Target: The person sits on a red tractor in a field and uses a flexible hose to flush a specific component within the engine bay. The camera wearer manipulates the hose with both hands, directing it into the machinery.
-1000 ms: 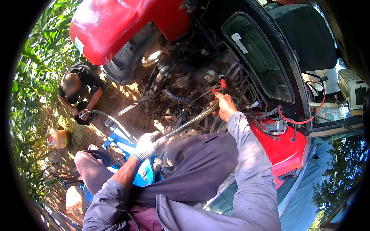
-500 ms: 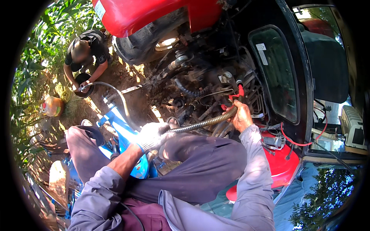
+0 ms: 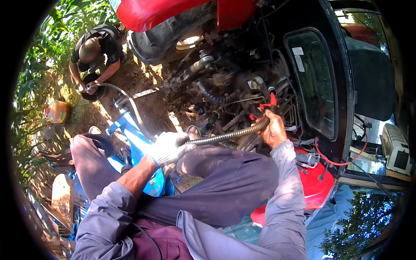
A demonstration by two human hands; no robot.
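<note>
The white-gloved left hand (image 3: 170,148) clasps a ribbed, brownish flexible hose (image 3: 226,137). The bare right hand (image 3: 274,131) grasps it farther along, beside a red tubular fitting (image 3: 273,100).

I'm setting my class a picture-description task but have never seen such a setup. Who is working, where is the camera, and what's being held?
There is no robot: these are a person's own hands. The view comes from a fisheye camera on their head, looking down, so straight edges bend near the rim. The gloved left hand and bare right hand grip a ribbed hose. Just beyond the right hand is a red fitting. A paler hose runs from near the glove to a dark bucket held by another person; the glove hides whether the hoses join. A yellowish jug stands on the ground, and a blue metal frame is near the person's legs.
</note>
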